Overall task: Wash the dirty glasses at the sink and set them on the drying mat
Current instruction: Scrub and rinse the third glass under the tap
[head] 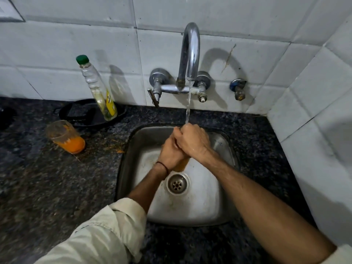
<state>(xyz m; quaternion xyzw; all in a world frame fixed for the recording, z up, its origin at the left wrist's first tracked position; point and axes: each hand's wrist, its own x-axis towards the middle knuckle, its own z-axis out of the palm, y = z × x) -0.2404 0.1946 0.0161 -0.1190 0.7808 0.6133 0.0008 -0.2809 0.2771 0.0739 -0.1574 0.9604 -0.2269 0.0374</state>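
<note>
Over the steel sink (219,214) both hands wrap around a glass (182,165) with orange residue; only its lower end shows beneath them. My left hand (169,155) grips it from the left. My right hand (192,141) curls over its top, under the water stream (188,105) running from the tap (190,52). A second dirty glass (64,137) with orange dregs stands on the dark counter left of the sink.
A clear bottle (99,88) with a green cap stands in a black pan (76,113) at the back left. Orange spill marks lie on the granite counter (47,178) by the sink's left rim. A tiled wall closes in on the right.
</note>
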